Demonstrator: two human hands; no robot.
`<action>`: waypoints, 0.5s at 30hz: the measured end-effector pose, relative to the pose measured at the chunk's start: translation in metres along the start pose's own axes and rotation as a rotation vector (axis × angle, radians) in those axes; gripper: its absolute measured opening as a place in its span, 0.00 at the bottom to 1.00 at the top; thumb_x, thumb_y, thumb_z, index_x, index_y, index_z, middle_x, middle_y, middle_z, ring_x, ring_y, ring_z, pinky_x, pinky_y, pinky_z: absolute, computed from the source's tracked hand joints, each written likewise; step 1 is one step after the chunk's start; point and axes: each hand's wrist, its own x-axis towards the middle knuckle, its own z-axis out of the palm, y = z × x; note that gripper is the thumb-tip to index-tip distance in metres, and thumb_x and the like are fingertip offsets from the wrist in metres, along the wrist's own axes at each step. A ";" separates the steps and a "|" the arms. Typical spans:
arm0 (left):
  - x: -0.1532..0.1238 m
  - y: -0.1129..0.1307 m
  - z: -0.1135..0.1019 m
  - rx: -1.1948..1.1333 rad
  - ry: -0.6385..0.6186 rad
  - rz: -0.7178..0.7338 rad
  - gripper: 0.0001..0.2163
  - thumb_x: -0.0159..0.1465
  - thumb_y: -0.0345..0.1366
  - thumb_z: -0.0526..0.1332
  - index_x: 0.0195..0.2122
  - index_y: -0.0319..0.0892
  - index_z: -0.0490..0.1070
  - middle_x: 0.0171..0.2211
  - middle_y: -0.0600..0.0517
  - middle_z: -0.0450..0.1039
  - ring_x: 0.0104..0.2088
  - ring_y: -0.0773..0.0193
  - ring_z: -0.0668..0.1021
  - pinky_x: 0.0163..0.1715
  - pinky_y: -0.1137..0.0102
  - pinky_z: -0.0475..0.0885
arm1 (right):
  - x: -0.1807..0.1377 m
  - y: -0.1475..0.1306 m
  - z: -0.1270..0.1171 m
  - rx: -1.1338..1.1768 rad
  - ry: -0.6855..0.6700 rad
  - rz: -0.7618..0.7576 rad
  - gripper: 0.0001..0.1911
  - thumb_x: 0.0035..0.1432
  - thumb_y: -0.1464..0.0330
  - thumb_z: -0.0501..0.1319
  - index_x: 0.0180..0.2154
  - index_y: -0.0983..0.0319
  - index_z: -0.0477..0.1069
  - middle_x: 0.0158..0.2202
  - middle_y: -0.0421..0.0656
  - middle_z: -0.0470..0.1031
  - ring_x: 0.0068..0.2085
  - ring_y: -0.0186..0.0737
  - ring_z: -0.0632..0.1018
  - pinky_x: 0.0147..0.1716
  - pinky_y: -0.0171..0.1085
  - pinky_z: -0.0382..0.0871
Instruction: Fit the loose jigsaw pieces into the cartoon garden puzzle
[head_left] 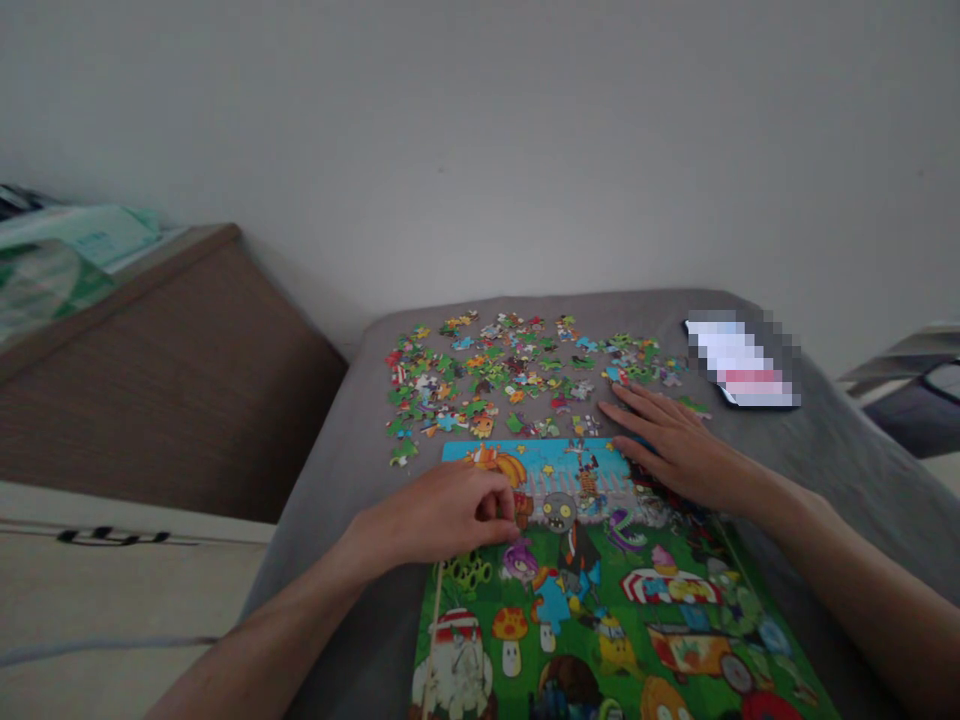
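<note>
The left hand [442, 515] curls, fingertips pinching at the puzzle [600, 600]'s upper left. The right hand [675, 445] lies flat, fingers spread, on its top edge. Beyond, loose pieces [510, 375] scatter over grey cloth [337, 450]; a wall [480, 130] behind.

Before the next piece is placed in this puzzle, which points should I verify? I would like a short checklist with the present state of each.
1. Left hand is at the puzzle board's upper left area, fingers curled at the picture: ok.
2. Left hand holds a piece: cannot tell, the fingers hide it.
3. Right hand lies flat, palm down, across the board's top right edge, holding nothing: ok.
4. Loose pieces are spread on the grey cloth beyond the board, mostly in single layer: ok.
5. One stray piece sits apart near the cloth's left side, not at the edge: ok.
6. The phone lies apart from the pieces, at the right: ok.
</note>
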 end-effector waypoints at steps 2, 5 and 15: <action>-0.003 -0.002 -0.003 0.036 0.007 0.006 0.09 0.64 0.44 0.64 0.35 0.44 0.73 0.28 0.57 0.73 0.28 0.67 0.72 0.27 0.71 0.59 | 0.000 0.000 -0.001 0.003 -0.004 -0.001 0.29 0.72 0.55 0.42 0.65 0.60 0.62 0.70 0.50 0.54 0.70 0.53 0.55 0.64 0.59 0.56; -0.008 -0.005 -0.010 0.129 0.082 0.044 0.13 0.60 0.47 0.68 0.35 0.44 0.71 0.32 0.56 0.73 0.33 0.63 0.72 0.30 0.69 0.59 | 0.001 -0.001 -0.002 0.003 -0.019 -0.001 0.30 0.72 0.55 0.42 0.65 0.61 0.62 0.70 0.52 0.54 0.70 0.54 0.55 0.64 0.59 0.56; 0.013 -0.017 0.011 0.272 0.205 0.226 0.26 0.53 0.61 0.68 0.28 0.43 0.61 0.30 0.55 0.64 0.32 0.62 0.66 0.30 0.69 0.55 | 0.000 -0.002 -0.002 0.013 0.001 0.009 0.30 0.71 0.54 0.41 0.64 0.60 0.64 0.69 0.52 0.56 0.69 0.55 0.57 0.63 0.61 0.58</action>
